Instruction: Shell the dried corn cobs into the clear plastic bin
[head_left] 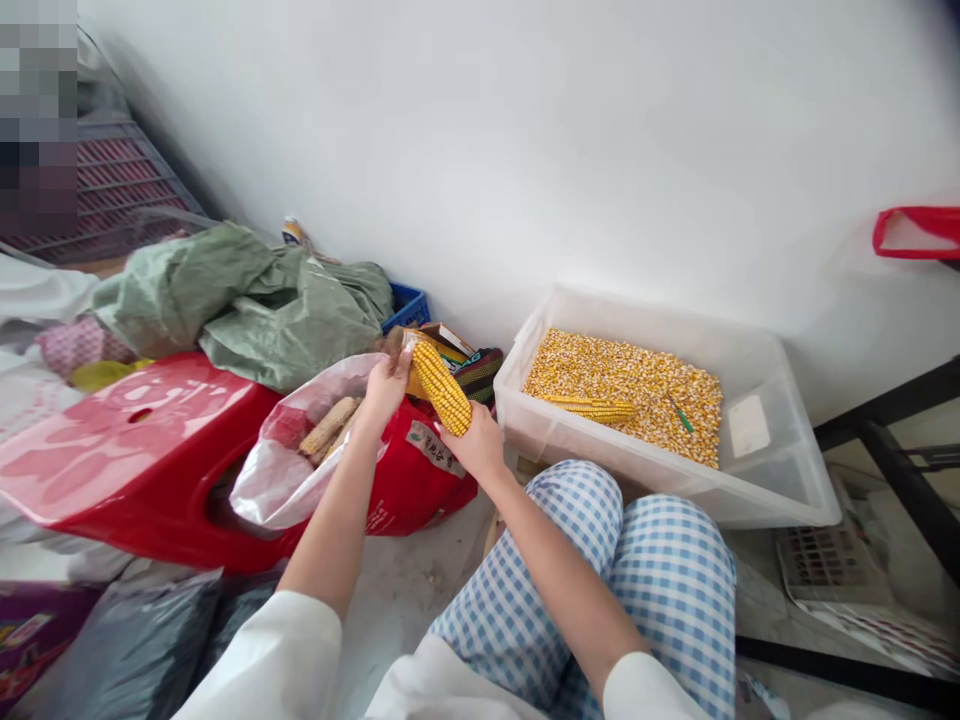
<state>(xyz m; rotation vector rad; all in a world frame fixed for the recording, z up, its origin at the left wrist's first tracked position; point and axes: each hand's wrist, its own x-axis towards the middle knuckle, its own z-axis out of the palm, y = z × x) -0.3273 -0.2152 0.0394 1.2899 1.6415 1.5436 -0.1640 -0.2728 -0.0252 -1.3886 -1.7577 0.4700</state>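
Observation:
An ear of corn (441, 388), covered in yellow kernels, is held at a slant between my hands. My right hand (477, 442) wraps around its lower end. At the upper end, my left hand (390, 382) has its fingers closed at the tip, partly hidden from view. Below the left hand, a red bag (409, 490) with a white lining stands open with bare corn cobs (328, 428) inside. To the right, a clear plastic bin (757, 490) holds loose corn kernels (645, 375), and another yellow ear (589, 408) lies on them.
A red plastic stool (142, 440) stands at the left, close to the bag. Behind it lies a green cloth sack (292, 300), with a blue crate (409, 303) beyond. A black metal frame (900, 480) rises at the right. The white wall borders the bin.

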